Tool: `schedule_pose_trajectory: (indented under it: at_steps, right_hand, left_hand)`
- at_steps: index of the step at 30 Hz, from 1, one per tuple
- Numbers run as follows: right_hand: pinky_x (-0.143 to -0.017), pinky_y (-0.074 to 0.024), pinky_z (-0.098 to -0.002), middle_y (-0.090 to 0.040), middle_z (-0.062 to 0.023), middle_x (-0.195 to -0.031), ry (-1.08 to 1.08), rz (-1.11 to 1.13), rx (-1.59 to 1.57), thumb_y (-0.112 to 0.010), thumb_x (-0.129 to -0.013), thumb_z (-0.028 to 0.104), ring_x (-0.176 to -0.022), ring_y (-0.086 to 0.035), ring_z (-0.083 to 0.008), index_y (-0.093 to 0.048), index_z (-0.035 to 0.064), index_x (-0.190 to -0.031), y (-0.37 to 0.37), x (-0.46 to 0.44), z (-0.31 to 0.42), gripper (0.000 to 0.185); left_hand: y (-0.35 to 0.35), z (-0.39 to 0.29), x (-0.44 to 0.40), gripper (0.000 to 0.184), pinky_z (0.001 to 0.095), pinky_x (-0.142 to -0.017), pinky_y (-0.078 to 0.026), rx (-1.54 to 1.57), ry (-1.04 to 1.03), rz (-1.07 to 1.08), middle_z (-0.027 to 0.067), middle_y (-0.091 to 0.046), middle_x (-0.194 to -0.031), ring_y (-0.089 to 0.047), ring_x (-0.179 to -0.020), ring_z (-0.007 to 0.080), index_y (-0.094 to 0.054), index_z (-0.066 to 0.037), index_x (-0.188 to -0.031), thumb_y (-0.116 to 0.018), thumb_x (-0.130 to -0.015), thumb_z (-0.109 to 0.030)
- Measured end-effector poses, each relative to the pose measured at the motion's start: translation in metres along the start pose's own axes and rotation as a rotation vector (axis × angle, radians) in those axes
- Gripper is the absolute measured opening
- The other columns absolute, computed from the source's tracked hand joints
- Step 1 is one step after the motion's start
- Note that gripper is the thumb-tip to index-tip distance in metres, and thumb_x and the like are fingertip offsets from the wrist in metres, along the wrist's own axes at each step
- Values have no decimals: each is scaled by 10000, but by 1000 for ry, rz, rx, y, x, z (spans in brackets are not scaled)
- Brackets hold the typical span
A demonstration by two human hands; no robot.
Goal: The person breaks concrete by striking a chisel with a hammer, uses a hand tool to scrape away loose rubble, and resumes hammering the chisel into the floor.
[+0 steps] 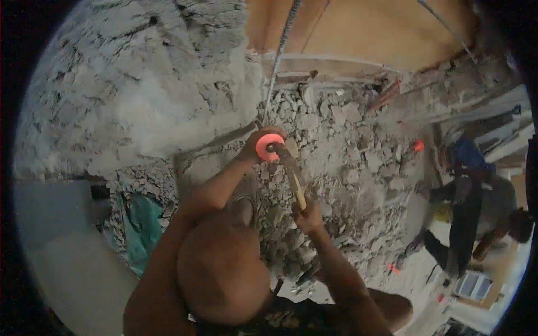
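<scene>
1. The right hand, closed in a fist, grips the wooden handle of a hammer.
2. Just past it, the left hand curls behind a pink disc; the disc hides most of the fingers, so I can't tell how far they close. The hammer's head overlaps the disc's edge, right by the dark knob in its middle; whether they touch, I can't say.
3. The person's bare knee is bent up between the arms, a foot beyond it, near broken rubble.
4. Over on the left, a crumpled green sheet lies among the rubble, near a grey slab.
5. Past the hands, a thin rod or cord runs in front of a brown panel, beside a rough grey mass.
6. Off to the right, well apart, another person bends low, near a small red object.
</scene>
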State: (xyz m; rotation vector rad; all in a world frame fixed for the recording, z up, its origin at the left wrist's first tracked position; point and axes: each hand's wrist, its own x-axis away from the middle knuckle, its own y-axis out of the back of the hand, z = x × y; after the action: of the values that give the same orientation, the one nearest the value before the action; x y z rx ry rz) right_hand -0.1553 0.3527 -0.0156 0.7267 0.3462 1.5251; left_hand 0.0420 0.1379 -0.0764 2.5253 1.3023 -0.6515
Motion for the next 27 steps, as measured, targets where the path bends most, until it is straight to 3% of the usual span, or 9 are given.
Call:
schedule_pose_trajectory:
  at_steps: [2, 6, 7, 14, 16, 19, 22, 23, 27]
  right_hand:
    - [-602, -471, -436, -587, -199, -743, 104, 76, -119, -613, -776, 149, -636, -582, -378, -610, 21, -931, -5, 24, -9, 201]
    - [-662, -494, -340, -637, -121, -810, 951, -92, -55, -536, -846, 116, -741, -617, -233, -645, 18, -942, 27, 26, 15, 175]
    - [-712, -489, -355, -641, -112, -900, 259, -66, 245, -538, -797, 90, -820, -611, -239, -648, 22, -953, 27, 52, 37, 202]
    - [-547, -448, -363, -594, -81, -782, -264, 15, -347, -507, -920, 401, -694, -556, -227, -623, 51, -932, -74, -2, -163, 369]
    - [-559, -453, -370, -614, -109, -832, -302, -104, -1079, -596, -867, 405, -713, -587, -236, -613, 25, -968, -38, 40, -66, 394]
    - [-636, -460, -352, -576, -75, -838, 491, -282, 294, -571, -868, 288, -676, -557, -231, -587, 49, -980, -20, 49, -55, 265]
    - [-664, -482, -339, -633, -101, -990, -377, 281, 12, -586, -845, 224, -743, -631, -276, -639, 79, -1032, 79, 43, 144, 243]
    - [-707, -498, -330, -661, -122, -1024, 360, -47, -70, -591, -835, 212, -813, -665, -307, -642, 75, -1102, 51, 62, 69, 305]
    - [-677, -499, -357, -650, -147, -779, 224, -110, 176, -611, -820, 155, -723, -632, -311, -634, 12, -1034, -26, 27, -55, 258]
  left_hand:
    - [-12, 2, 22, 425, 372, -888, -475, -297, -27, 97, 97, -608, -1103, -591, -1045, 239, -627, -72, -1048, -792, -662, -137]
    - [-16, 6, 17, 401, 365, -889, -469, -146, 67, -97, 95, -604, -1110, -592, -1048, 227, -635, -72, -1013, -814, -670, -178]
    - [-18, 7, 15, 446, 360, -895, -468, -72, 51, -95, 84, -608, -1107, -586, -1054, 224, -616, -78, -1057, -815, -665, -154]
    - [3, 29, 5, 534, 361, -873, -483, 11, -11, -2, 64, -604, -1085, -579, -1012, 182, -567, -34, -1128, -831, -689, -185]
    - [-14, 6, 16, 524, 367, -844, -493, 637, 114, -71, 75, -602, -1084, -587, -987, 187, -570, -47, -1117, -832, -688, -196]
    - [-10, 0, 8, 485, 359, -848, -497, -26, -4, -83, 79, -602, -1083, -600, -985, 208, -574, -67, -1078, -825, -673, -153]
    - [-9, 2, 13, 500, 360, -870, -488, -203, 54, -80, 79, -598, -1101, -599, -1011, 223, -575, -75, -1067, -832, -641, -119]
    - [-9, 3, 14, 514, 363, -884, -482, -164, 61, -84, 78, -595, -1116, -595, -1030, 228, -575, -77, -1066, -836, -624, -103]
    - [-8, 12, 13, 471, 375, -914, -469, -15, -68, -84, 86, -580, -1141, -574, -1072, 225, -580, -82, -1071, -798, -653, -91]
